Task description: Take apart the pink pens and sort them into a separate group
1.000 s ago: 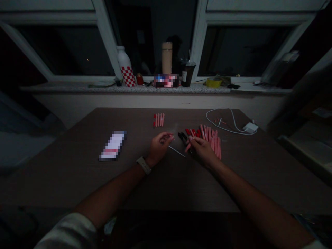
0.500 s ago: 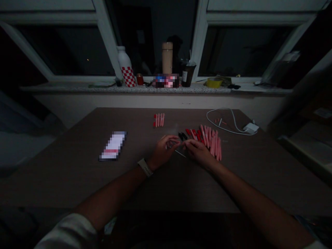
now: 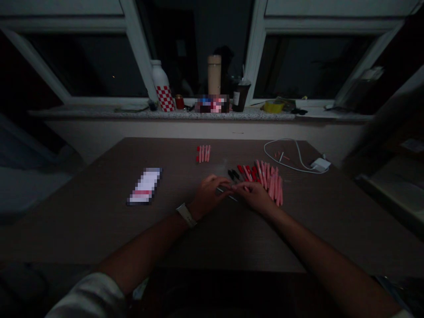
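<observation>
- The left hand (image 3: 208, 194), a pale watch strap at its wrist, and the right hand (image 3: 255, 196) reach in from either side and nearly meet mid-counter, fingers curled toward each other.
- Something small may be pinched between the fingertips, but they overlap in dim light, so I cannot tell whether either hand holds anything.
- A thin metal rod (image 3: 227, 194) lies partly under the fingers, which seem gathered around it.
- Just beyond, a small black tool (image 3: 233, 175) sits beside a loose heap of pink sticks with red ends (image 3: 270, 182), within easy reach of the right hand.
- A short, tidy row of similar sticks (image 3: 203, 153) lies apart, as if set aside on purpose.
- On the dark counter (image 3: 82, 221), a pixelated flat card or phone (image 3: 145, 186) is unreadable.
- Tiny pieces (image 3: 280, 156) near a white charger (image 3: 319, 164) are too small to identify.
</observation>
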### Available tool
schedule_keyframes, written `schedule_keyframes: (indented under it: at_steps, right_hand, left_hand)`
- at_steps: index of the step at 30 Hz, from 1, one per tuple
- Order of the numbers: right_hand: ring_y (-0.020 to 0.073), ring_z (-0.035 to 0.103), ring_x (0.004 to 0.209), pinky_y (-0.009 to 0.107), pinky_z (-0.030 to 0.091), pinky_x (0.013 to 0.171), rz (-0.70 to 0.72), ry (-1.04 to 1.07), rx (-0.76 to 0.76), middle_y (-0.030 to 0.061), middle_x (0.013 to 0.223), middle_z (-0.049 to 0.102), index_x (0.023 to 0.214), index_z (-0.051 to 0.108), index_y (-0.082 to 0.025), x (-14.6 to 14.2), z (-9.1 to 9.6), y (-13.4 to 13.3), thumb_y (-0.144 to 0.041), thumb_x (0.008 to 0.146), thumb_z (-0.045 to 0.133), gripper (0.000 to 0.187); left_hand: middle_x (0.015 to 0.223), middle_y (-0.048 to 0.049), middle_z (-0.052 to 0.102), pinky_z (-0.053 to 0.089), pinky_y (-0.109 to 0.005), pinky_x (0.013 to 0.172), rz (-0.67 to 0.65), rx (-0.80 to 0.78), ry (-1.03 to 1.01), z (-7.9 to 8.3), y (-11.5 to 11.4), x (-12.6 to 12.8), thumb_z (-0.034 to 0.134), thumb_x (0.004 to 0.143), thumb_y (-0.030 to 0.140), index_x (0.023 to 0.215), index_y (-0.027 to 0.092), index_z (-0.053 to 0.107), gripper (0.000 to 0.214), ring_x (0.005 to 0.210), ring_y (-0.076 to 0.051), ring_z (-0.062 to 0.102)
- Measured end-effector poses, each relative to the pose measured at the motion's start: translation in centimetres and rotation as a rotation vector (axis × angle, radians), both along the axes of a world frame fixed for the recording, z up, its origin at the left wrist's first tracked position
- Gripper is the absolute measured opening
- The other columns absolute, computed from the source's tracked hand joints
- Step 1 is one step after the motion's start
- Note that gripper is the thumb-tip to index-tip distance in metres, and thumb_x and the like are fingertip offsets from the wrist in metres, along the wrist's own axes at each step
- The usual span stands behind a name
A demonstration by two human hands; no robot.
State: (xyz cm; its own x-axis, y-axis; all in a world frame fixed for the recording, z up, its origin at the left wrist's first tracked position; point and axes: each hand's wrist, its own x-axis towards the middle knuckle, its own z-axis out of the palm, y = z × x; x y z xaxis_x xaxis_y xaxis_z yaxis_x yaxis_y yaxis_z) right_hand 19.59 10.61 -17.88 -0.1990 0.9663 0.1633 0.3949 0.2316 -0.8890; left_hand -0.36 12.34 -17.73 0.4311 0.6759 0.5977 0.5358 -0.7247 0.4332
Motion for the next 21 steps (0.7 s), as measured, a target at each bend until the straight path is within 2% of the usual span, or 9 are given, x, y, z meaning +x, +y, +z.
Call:
schedule_keyframes:
  at_steps: [3,8,11,16,18,21]
  right_hand:
    - [0.0108,0.039,0.053,0.023,0.027,0.051,0.062,0.031,-0.059,-0.0016,0.056,0.05,0.077,0.075,-0.016,-0.1,0.2,-0.1,-0.054,0.084,0.056,0.043]
    - [0.0113,0.041,0.053,0.023,0.027,0.05,0.088,0.078,-0.088,-0.0001,0.059,0.056,0.084,0.075,-0.018,0.0,-0.6,0.3,-0.052,0.082,0.059,0.038]
    - [0.0103,0.037,0.051,0.022,0.025,0.048,0.088,0.051,-0.091,-0.0006,0.056,0.054,0.083,0.075,-0.018,0.1,-0.8,0.4,-0.05,0.081,0.061,0.035]
    - [0.01,0.04,0.051,0.022,0.026,0.047,0.118,0.059,-0.092,0.0007,0.063,0.06,0.08,0.072,-0.018,0.0,-0.3,0.3,-0.046,0.084,0.058,0.032]
    - [0.0104,0.043,0.052,0.022,0.027,0.047,0.103,0.077,-0.085,0.0011,0.065,0.061,0.079,0.07,-0.017,0.0,-0.1,0.3,-0.043,0.086,0.055,0.031]
    - [0.0112,0.046,0.054,0.022,0.031,0.05,0.052,0.096,-0.093,0.001,0.067,0.062,0.077,0.067,-0.017,0.1,0.1,0.4,-0.041,0.085,0.055,0.028]
  left_hand:
    - [0.089,-0.0045,0.068,0.047,-0.033,0.077,0.021,0.028,-0.001,-0.1,0.2,-0.1,0.068,0.08,0.046,0.105,0.021,0.063,0.036,0.088,-0.021,0.06]
    - [0.086,-0.0034,0.07,0.048,-0.033,0.079,-0.018,0.042,-0.085,0.0,0.2,-0.2,0.07,0.079,0.043,0.104,0.02,0.061,0.035,0.088,-0.02,0.061]
    - [0.085,-0.0026,0.071,0.047,-0.033,0.081,-0.031,0.015,-0.13,0.0,0.2,-0.1,0.074,0.077,0.041,0.103,0.02,0.059,0.037,0.089,-0.02,0.062]
    - [0.094,-0.0044,0.071,0.046,-0.033,0.082,-0.065,-0.075,-0.142,0.6,0.7,-0.3,0.076,0.074,0.041,0.105,0.02,0.059,0.041,0.093,-0.021,0.063]
    - [0.098,-0.0058,0.069,0.046,-0.032,0.082,-0.03,-0.106,-0.107,0.8,1.4,-0.7,0.072,0.078,0.041,0.104,0.019,0.061,0.036,0.094,-0.021,0.062]
    - [0.086,-0.0042,0.069,0.043,-0.032,0.08,0.169,-0.127,0.013,0.7,2.7,-1.8,0.062,0.086,0.04,0.097,0.019,0.063,0.024,0.089,-0.021,0.06]
